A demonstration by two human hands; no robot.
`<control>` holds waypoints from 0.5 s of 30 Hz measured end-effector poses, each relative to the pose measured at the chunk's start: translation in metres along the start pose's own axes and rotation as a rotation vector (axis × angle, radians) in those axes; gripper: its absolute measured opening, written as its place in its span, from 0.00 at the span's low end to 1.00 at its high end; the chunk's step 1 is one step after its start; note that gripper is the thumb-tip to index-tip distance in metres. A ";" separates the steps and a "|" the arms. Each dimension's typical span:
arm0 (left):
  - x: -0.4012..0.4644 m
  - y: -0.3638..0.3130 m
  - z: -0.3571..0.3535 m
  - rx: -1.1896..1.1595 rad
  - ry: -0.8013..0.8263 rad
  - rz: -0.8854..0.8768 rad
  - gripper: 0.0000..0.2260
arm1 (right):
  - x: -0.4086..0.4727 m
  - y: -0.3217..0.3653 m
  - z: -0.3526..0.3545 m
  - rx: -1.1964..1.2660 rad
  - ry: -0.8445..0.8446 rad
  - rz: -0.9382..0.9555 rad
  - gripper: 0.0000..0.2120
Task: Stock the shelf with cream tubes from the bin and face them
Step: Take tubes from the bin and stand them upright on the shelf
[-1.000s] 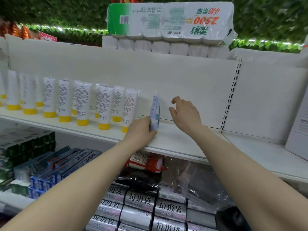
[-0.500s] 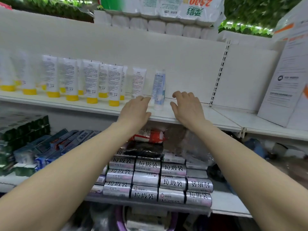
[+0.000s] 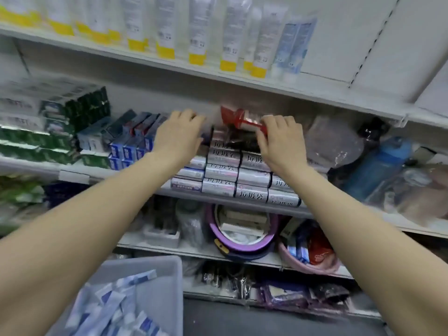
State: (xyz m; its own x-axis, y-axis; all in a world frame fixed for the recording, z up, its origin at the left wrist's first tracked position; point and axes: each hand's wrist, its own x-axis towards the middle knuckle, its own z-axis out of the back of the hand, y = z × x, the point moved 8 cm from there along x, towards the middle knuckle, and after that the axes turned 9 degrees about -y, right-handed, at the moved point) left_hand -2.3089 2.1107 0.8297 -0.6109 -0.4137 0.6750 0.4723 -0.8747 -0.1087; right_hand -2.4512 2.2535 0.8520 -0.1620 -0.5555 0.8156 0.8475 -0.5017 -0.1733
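**Both hands empty between tubes, bin waiting at lower left**

The cream tubes (image 3: 116,309) left to stock lie in a loose heap of white-and-blue packs in the grey bin (image 3: 167,282), at the lower left of the frame. 1 blue-and-white tube (image 3: 294,44) stands upright on the top shelf (image 3: 315,89), at the right end of a row of yellow-capped tubes (image 3: 230,37) along the upper edge.

Neither hand is near either place. The left hand (image 3: 178,134) and the right hand (image 3: 278,141) hang in the middle of the frame, in front of the shelf below, over the stacked silver rolls (image 3: 252,177). Both show their backs with fingers loosely curled, and neither appears to hold anything. The right fingertips sit just beside a red-and-white pack (image 3: 242,118); whether they touch it I cannot tell.

My reading: this is the gap between placing 1 tube and fetching another. The next move calls for lowering a hand to the bin, picking 1 tube from the heap, then standing it just right of the blue-and-white tube with its printed front outward.

The picture is blurred throughout, so labels are unreadable. The upper row is cut off at the top, hiding the tube tops, and the bin runs off the bottom edge.
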 end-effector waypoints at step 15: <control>-0.287 0.189 -0.141 0.037 0.501 0.419 0.22 | -0.229 0.247 -0.184 0.446 0.553 0.113 0.12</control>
State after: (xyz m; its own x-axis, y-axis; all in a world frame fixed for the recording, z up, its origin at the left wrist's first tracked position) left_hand -2.1332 2.0283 0.5125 -0.5883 -0.7931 0.1579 0.7508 -0.6082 -0.2578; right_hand -2.2983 2.1348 0.5208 -0.1935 -0.9019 0.3861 0.9808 -0.1685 0.0980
